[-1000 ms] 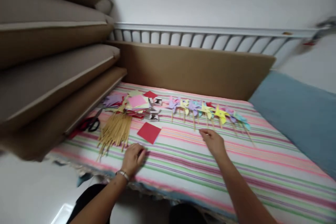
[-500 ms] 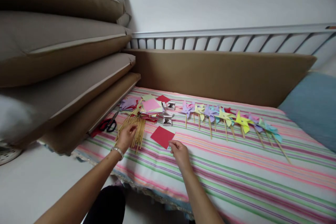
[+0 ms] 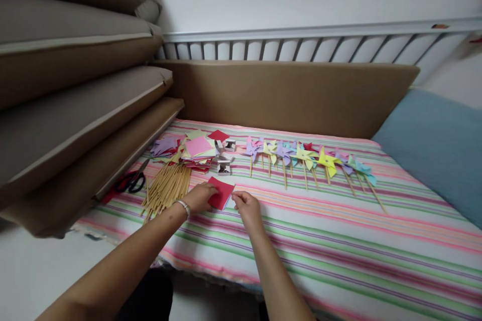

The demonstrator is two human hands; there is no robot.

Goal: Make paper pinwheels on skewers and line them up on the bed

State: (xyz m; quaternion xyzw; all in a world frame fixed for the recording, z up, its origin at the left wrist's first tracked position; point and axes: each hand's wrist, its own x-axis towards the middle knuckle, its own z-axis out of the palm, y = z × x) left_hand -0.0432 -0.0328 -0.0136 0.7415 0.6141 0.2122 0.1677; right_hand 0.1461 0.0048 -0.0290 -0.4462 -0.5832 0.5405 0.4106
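A red paper square (image 3: 223,192) with a pale edge showing along its lower right side is between my hands on the striped cloth. My left hand (image 3: 202,197), with a bracelet at the wrist, has its fingers closed at the paper's left edge; its thumb is hidden. At the right edge, the thumb and forefinger of my right hand (image 3: 246,205) are pinched together on the pale margin. Left of my left hand lies a bundle of thin wooden sticks (image 3: 167,185). Beyond it is a stack of coloured paper squares (image 3: 199,148).
Scissors (image 3: 131,180) with dark handles lie at the left, beside stacked cushions (image 3: 94,135). Small white open boxes (image 3: 223,167) stand behind the red paper. Several paper pinwheels (image 3: 305,155) on sticks lie in a row to the right. A brown panel (image 3: 282,98) runs along the back.
My left hand has moved right from above the sticks to the red paper's left edge. My right hand stays by the paper's right side. The whole view has shifted.
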